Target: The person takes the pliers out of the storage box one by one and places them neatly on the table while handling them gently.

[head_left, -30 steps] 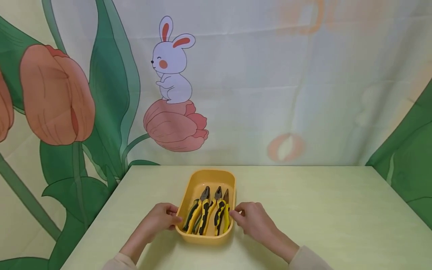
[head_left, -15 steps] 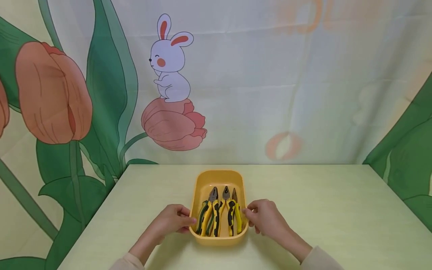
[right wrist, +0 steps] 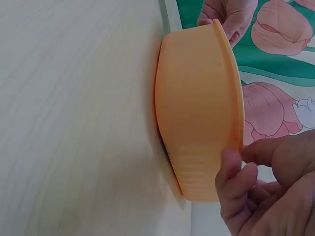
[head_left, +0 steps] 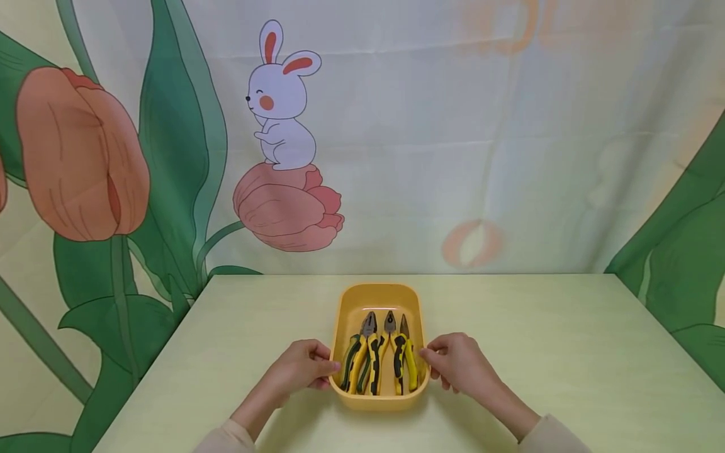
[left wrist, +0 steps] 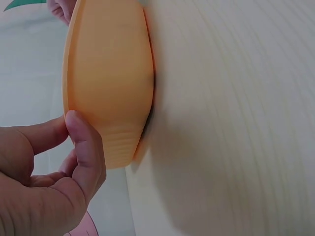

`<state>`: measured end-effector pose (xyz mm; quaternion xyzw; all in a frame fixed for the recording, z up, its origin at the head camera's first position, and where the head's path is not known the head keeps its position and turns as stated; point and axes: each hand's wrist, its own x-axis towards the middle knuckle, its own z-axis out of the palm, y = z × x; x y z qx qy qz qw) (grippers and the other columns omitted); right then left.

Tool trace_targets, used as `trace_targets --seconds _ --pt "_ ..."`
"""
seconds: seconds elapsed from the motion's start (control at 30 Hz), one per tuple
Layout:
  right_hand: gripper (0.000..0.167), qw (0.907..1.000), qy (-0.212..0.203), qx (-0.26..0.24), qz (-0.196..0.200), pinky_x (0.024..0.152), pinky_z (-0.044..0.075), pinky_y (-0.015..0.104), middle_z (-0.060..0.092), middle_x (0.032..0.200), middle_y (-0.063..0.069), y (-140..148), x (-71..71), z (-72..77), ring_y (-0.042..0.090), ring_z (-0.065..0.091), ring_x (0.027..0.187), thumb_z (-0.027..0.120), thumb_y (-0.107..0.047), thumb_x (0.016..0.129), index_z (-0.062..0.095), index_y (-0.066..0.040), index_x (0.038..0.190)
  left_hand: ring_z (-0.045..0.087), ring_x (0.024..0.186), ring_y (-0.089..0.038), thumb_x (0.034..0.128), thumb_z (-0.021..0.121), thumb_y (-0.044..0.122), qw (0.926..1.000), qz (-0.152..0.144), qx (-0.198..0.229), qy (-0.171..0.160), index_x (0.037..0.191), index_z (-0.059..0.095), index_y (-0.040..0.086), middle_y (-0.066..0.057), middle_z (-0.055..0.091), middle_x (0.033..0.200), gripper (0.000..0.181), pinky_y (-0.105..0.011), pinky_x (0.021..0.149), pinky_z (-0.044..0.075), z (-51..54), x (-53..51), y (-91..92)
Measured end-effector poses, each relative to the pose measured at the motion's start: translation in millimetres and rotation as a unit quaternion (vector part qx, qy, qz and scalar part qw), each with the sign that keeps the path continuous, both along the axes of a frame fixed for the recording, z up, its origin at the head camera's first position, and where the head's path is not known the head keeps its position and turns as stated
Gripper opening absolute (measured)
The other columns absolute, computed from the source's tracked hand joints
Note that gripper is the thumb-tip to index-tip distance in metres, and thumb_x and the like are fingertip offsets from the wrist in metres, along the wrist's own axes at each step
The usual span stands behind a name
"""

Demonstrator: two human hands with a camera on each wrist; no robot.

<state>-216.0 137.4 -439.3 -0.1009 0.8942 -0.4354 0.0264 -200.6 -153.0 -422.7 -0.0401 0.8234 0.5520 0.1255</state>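
An orange-yellow plastic tray [head_left: 381,403] with rounded corners is near the middle of the table. Several pliers lie in it side by side, heads pointing away: a pair with green, yellow and black handles [head_left: 355,365], a yellow-and-black pair [head_left: 399,355] and, by the right wall, one with bright yellow handles [head_left: 411,368]. My left hand [head_left: 303,365] pinches the tray's left rim, thumb over the inside and fingers outside. On the opposite rim, my right hand [head_left: 460,365] pinches in the same way. Both wrist views show the tray's outer wall [left wrist: 110,64] between thumb and fingers.
The pale table [head_left: 566,352] reaches back to a hanging cloth [head_left: 396,157] printed with tulips and a rabbit. In the right wrist view, the tray's underside sits close to the tabletop, with a dark shadow along its edge.
Both hands have moved to the right together with the tray and the pliers in it, and the tray now stands straighter. The camera view has shifted slightly too.
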Motion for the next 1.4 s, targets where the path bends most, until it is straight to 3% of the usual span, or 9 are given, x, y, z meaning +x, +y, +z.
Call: trace_targets --seconds 0.1,0.2,0.47,1.07,1.4 --pt "0.013 0.9989 0.038 0.018 -0.02 0.045 0.043 0.025 0.061 0.067 0.0 -2 0.0 0.4 0.011 0.05 0.05 0.077 -0.015 0.093 0.072 -0.003 0.093 0.059 0.063 -0.017 0.0939 0.073 0.0 1.0 0.002 0.002 -0.001 0.102 0.058 -0.004 -0.01 0.061 0.084 0.017 -0.027 0.06 0.058 -1.1 0.7 0.2" --pt "0.018 0.9964 0.072 0.032 -0.031 0.055 0.045 0.027 0.059 0.071 -0.002 -4 -0.5 2.3 0.012 0.051 0.06 0.08 -0.012 0.089 0.07 -0.001 0.098 0.058 0.063 -0.017 0.0939 0.072 -0.002 1.0 0.0 0.005 0.0 0.105 0.056 -0.005 -0.01 0.059 0.084 0.02 -0.026 0.059 0.058 -1.4 1.4 0.7" --pt "0.015 0.9944 0.096 0.038 -0.025 0.066 0.054 0.03 0.065 0.081 0.0 -12 -0.4 13.5 0.014 0.06 0.073 0.08 -0.007 0.087 0.071 0.0 0.097 0.058 0.064 -0.017 0.0947 0.072 -0.001 1.0 -0.005 0.007 -0.001 0.109 0.054 -0.005 -0.01 0.058 0.085 0.023 -0.027 0.061 0.057 0.2 1.2 1.0" --pt "0.009 0.9953 0.093 0.026 0.003 0.059 0.051 0.026 0.065 0.078 -0.001 -33 -0.4 25.9 0.012 0.057 0.069 0.078 -0.005 0.089 0.072 -0.001 0.095 0.058 0.064 -0.015 0.0949 0.073 0.001 0.9997 -0.003 0.017 -0.019 0.113 0.053 -0.005 -0.011 0.059 0.088 0.027 -0.024 0.06 0.056 -1.6 1.3 2.2" --pt "0.008 0.9941 0.095 0.046 0.024 0.051 0.044 0.023 0.064 0.077 -0.002 -52 -4.4 30.3 0.012 0.053 0.062 0.079 -0.005 0.089 0.071 -0.004 0.091 0.058 0.064 -0.016 0.0955 0.072 0.0 0.9995 -0.003 0.025 -0.021 0.113 0.053 -0.004 -0.011 0.059 0.088 0.026 -0.023 0.058 0.055 -0.3 2.5 0.9"
